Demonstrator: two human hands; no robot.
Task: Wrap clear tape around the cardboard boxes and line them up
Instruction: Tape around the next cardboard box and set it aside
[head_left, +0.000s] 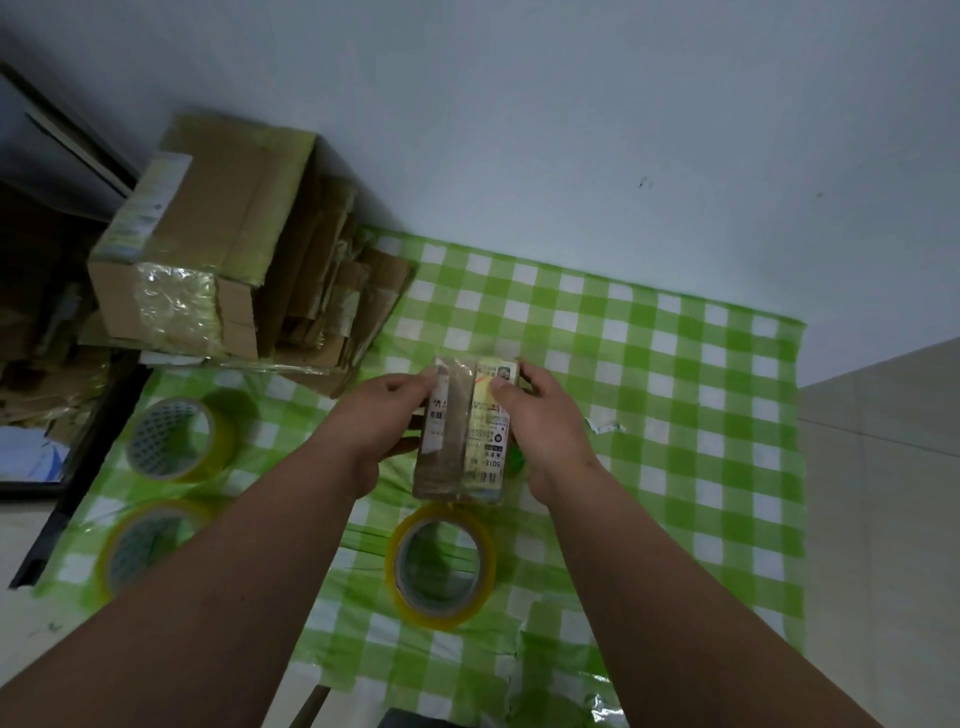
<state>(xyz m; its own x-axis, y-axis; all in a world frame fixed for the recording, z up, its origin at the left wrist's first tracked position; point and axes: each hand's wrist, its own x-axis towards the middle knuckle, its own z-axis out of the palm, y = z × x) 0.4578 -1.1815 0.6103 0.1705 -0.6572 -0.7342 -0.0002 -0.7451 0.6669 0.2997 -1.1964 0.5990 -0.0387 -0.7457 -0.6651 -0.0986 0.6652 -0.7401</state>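
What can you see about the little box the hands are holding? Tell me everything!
The small cardboard box is brown, long and narrow, wrapped in shiny clear tape. White and yellowish printed labels with barcodes run along its top. It sits in the middle of the green checked cloth, its long side pointing away from the person. The left hand grips its left side and the right hand grips its right, thumb on top.

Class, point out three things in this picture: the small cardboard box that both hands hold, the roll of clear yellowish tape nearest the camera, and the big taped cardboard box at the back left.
Small labelled cardboard box (457, 441): head view, brown top face.
Nearest roll of clear yellowish tape (480, 545): head view, right rim.
Big taped cardboard box (208, 208): head view, top flap.
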